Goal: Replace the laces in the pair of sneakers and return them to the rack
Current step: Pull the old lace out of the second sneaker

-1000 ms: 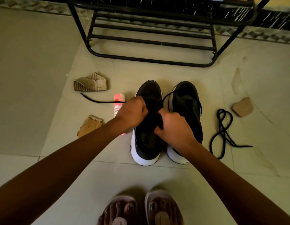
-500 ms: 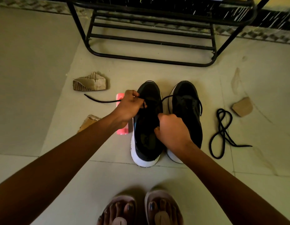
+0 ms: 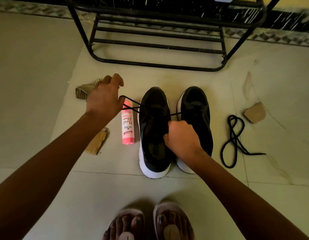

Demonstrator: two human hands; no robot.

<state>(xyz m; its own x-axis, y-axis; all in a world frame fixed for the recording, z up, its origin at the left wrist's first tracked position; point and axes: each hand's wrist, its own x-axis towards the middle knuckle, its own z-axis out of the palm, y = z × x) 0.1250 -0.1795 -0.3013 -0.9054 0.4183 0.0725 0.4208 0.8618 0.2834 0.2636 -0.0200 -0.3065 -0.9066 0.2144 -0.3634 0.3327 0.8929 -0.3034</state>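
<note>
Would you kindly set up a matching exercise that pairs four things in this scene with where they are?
Things:
1. pink spray can
2. loose lace
3. rack
4. left hand

Places:
A. beyond the toes of the sneakers
B. on the floor, right of the sneakers
C. lying just left of the sneakers
D. out to the left, holding the threaded lace

Pairs: 1-C; 2-B; 3-A; 4-D.

A home interior is indicated, at a spot where footwear is kept. A black tubular metal shoe rack (image 3: 159, 40) is set at the far side, against a wall edged by a dark patterned skirting band (image 3: 280, 35). Pale glossy floor tiles (image 3: 38, 66) are laid throughout, and a pink floral-labelled spray can (image 3: 127, 125) is left lying on them.
</note>
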